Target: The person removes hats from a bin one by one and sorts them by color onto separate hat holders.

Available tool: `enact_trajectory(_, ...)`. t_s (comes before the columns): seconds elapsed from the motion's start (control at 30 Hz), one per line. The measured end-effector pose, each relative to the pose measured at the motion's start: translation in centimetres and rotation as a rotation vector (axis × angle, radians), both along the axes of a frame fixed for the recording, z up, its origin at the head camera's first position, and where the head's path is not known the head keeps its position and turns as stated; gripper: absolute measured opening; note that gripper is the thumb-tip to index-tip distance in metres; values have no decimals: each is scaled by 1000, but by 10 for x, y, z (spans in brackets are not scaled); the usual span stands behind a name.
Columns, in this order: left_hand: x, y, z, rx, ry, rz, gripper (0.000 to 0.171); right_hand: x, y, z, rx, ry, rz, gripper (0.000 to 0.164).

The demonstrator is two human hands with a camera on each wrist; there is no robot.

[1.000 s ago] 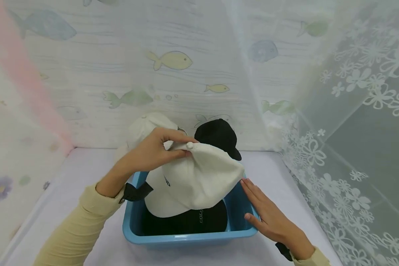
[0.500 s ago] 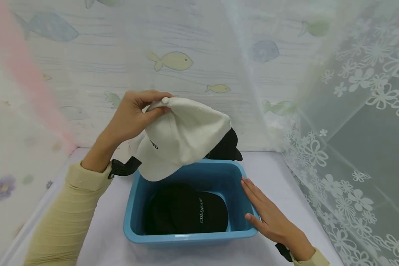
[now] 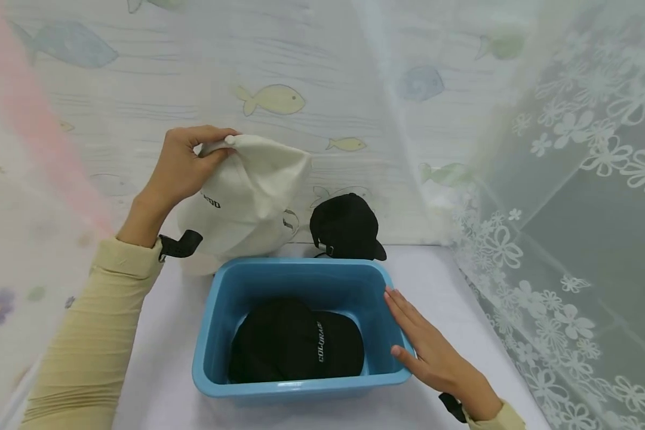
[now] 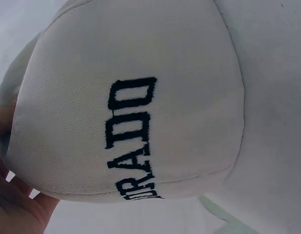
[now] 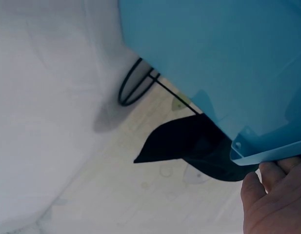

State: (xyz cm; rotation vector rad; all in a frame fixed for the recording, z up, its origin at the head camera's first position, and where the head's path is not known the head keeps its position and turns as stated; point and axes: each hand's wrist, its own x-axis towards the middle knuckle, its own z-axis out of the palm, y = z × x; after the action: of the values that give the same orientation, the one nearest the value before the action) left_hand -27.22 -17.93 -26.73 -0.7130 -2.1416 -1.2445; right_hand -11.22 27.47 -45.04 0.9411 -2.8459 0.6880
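Note:
My left hand (image 3: 185,158) pinches a white baseball cap (image 3: 263,179) by the crown near its top button. This cap hangs above the table behind the basin's left corner; dark letters ending in "RADO" show on its front panel (image 4: 189,107) in the left wrist view. Below it stands a blue plastic basin (image 3: 301,267), inside which lies a black cap (image 3: 279,346) with white lettering. Against the basin's right rim rest the straight fingers of my right hand (image 3: 435,352). Most of a second white cap is hidden behind the held one; its pale brim (image 3: 199,264) peeks out.
Behind the basin, another black cap (image 3: 346,227) sits raised on a thin black wire stand (image 5: 174,95). A white cloth covers the table (image 3: 430,280). Curtains with fish prints (image 3: 274,100) hang at the back, and flowered lace (image 3: 575,322) runs along the right.
My left hand has lifted the white cap up out of the basin and carried it back and left, uncovering the black cap inside. The right hand has stayed at the rim.

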Motion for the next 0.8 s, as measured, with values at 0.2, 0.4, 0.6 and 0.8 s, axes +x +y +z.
enact_trajectory(0.2,-28,-19,-37,-3,-108,-4,25,-2,-4,-1,-6,-4,2,89)
enact_trajectory(0.4,-49,-28,-74,65,-178,-80,25,-2,-6,-2,-16,-10,-3,89)
enact_trajectory(0.6,-59,-31,-91,46,-247,-125,27,-2,-8,-1,-19,-8,-10,89)
enact_trajectory(0.8,-63,-33,-97,-8,-347,-129,35,-2,-7,-2,-21,-3,-19,88)
